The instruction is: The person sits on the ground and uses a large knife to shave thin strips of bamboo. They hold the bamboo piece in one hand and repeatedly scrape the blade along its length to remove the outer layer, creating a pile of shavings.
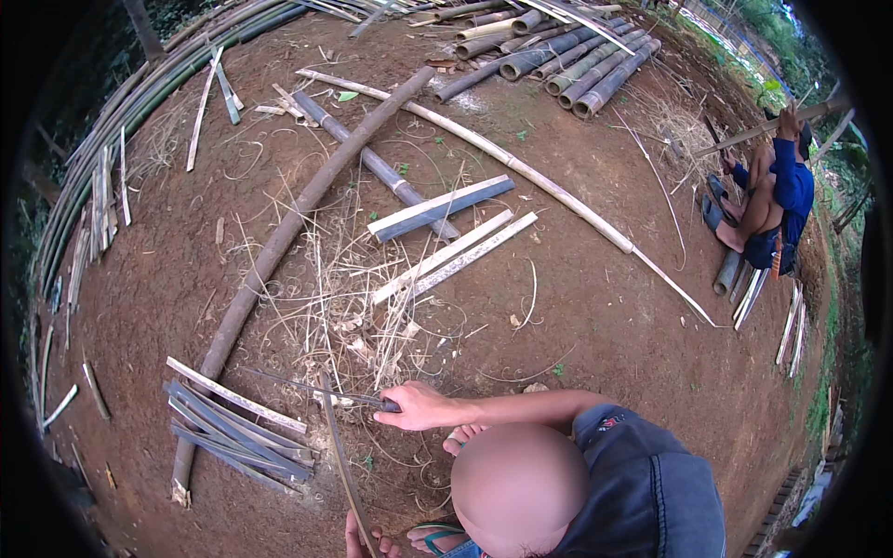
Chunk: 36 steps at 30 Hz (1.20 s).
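Observation:
My right hand (419, 406) is closed round the dark handle of a long, thin-bladed knife (298, 382), which points left. The blade crosses a narrow bamboo strip (337, 451) near its upper end; whether it touches the strip I cannot tell. At the lower edge my left hand (365, 538) is partly cut off, its fingers closed round the strip's lower end. Curled bamboo shavings (358, 335) lie on the soil beyond the knife. Left of the strip, several split bamboo pieces (237, 432) rest across a long brown pole (251, 288).
Split slats (442, 209) lie ahead on a dark bamboo pole (377, 167). A long pale pole (521, 167) slants to the right. Bamboo culms (567, 70) are stacked at the back. A person in blue (791, 186) squats far right, holding a long bamboo piece (772, 127).

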Available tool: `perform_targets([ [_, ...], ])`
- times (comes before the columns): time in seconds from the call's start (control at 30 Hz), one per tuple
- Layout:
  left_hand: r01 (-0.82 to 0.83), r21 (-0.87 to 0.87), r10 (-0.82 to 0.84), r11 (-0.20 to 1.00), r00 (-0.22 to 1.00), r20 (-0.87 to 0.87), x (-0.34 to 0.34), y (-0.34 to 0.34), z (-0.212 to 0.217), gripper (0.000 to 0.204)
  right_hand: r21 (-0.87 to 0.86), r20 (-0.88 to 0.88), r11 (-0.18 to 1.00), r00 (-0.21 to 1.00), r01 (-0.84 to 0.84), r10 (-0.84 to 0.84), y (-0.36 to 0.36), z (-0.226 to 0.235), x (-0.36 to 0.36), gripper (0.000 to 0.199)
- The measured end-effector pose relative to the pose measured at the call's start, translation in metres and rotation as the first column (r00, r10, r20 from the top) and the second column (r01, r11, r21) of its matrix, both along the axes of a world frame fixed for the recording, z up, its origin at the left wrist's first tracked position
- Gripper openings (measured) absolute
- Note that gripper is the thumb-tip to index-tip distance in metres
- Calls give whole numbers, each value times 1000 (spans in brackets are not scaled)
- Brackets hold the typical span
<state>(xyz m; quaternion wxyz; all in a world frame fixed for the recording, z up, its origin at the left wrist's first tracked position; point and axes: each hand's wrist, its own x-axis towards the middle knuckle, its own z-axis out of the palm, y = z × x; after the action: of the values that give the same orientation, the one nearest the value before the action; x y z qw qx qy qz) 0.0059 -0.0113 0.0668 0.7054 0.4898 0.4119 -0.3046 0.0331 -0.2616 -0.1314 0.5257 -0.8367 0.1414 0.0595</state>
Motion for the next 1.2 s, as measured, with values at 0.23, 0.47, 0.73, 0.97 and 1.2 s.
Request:
perform_targets([
  [0.23, 97, -223, -106, 970, 994, -28, 0, 30, -39, 20, 59, 101, 996, 993, -63, 56, 13, 6, 4, 38],
  [0.47, 197, -175, -204, 965, 979, -19, -3, 2, -39, 32, 65, 126, 996, 990, -68, 60, 16, 4, -3, 36],
  [0.73, 193, 51, -197, 980, 900, 388, 12, -11, -81, 36, 122, 183, 990, 982, -63, 40, 7, -5, 6, 49],
  [0.97, -43, 86, -19, 995, 786, 618, 82, -67, -136, 15, 125, 274, 992, 960, 18, -52, -14, 2, 40, 49],
  [1.2, -13, 18, 1, 1000, 824, 566, 95, -81, -138, 19, 52, 167, 990, 979, -129, 118, -6, 31, 24, 40],
])
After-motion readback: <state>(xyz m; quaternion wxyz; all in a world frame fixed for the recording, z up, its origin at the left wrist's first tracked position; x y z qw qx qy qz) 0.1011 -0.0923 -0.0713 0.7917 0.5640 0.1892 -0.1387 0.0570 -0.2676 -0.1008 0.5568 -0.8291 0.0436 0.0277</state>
